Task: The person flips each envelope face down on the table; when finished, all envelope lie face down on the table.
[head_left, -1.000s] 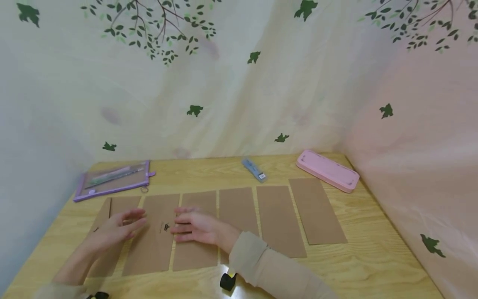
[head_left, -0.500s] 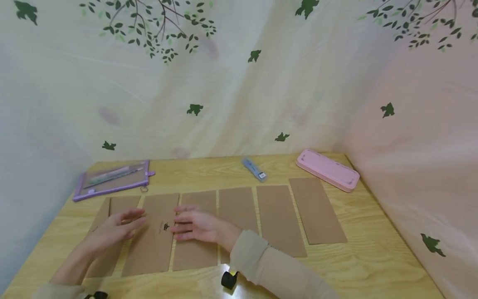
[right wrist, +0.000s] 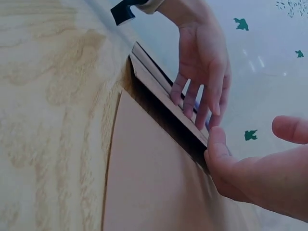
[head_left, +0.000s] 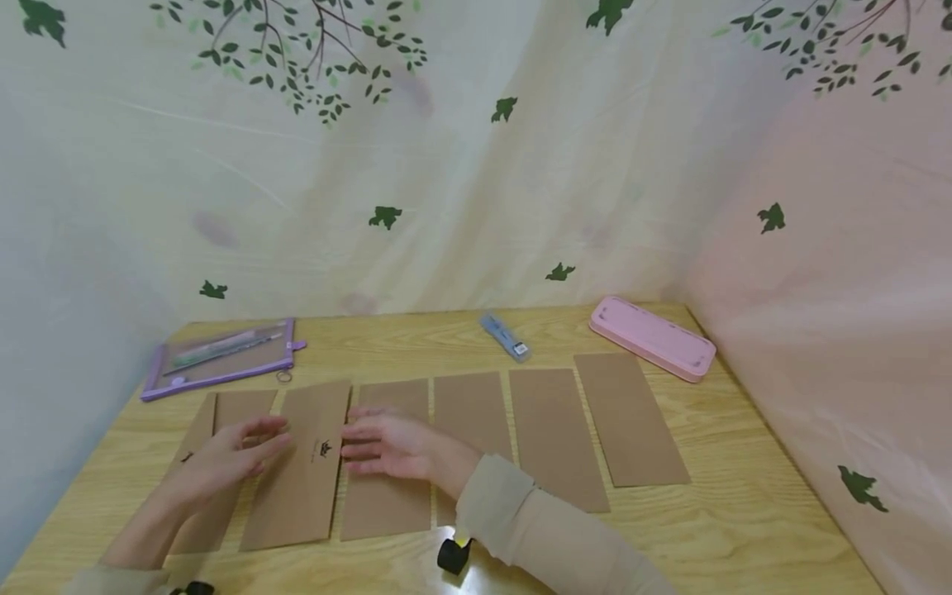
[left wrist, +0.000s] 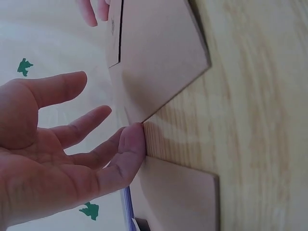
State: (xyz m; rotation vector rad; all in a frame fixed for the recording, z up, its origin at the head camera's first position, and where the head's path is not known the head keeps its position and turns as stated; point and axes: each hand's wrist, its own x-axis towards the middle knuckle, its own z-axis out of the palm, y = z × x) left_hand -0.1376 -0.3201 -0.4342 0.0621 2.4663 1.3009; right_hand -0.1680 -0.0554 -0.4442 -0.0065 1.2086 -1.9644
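Note:
Several thin brown kraft notebooks lie in a row on the wooden table. The second from the left, a crown-printed notebook (head_left: 301, 487), has its right edge tipped up. At that raised edge, the nearly straight fingers of my right hand (head_left: 394, 446) touch it from the side. My left hand (head_left: 219, 463) hovers over the leftmost notebook (head_left: 201, 521), fingers loosely spread. In the left wrist view, its little finger (left wrist: 131, 144) meets the left edge of the crown-printed notebook. The right wrist view shows a dark gap under the lifted cover (right wrist: 159, 91).
A purple-edged clear zip pouch (head_left: 223, 359) with pens lies at the back left. A small blue packet (head_left: 506, 336) and a pink pencil case (head_left: 654, 339) stand at the back right. Printed curtains (head_left: 446, 149) hang around the table (head_left: 744, 512).
The right edge of the crown-printed notebook has risen off the table at my right fingers. Both hands stay almost where they were.

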